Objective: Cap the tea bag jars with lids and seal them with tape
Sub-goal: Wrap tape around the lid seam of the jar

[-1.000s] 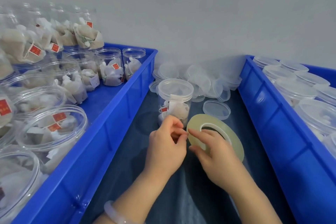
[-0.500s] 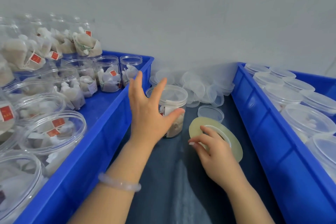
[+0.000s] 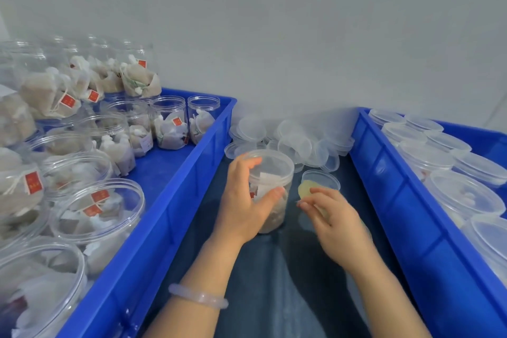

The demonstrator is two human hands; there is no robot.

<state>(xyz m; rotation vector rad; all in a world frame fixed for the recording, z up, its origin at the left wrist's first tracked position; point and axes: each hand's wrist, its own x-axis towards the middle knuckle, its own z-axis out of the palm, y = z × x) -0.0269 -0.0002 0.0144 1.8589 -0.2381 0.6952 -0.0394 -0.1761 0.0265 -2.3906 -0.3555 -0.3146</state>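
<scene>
Centrally, one capped tea bag jar (image 3: 270, 171) is gripped round its side by the left hand (image 3: 241, 208); just right of it, the right hand (image 3: 334, 225) pinches a blurred tape roll (image 3: 306, 190).

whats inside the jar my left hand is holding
Tea bags with a white paper tag show through the clear wall of the lidded jar. The left hand and its fingers cover much of the wall, so the rest is hidden.
</scene>
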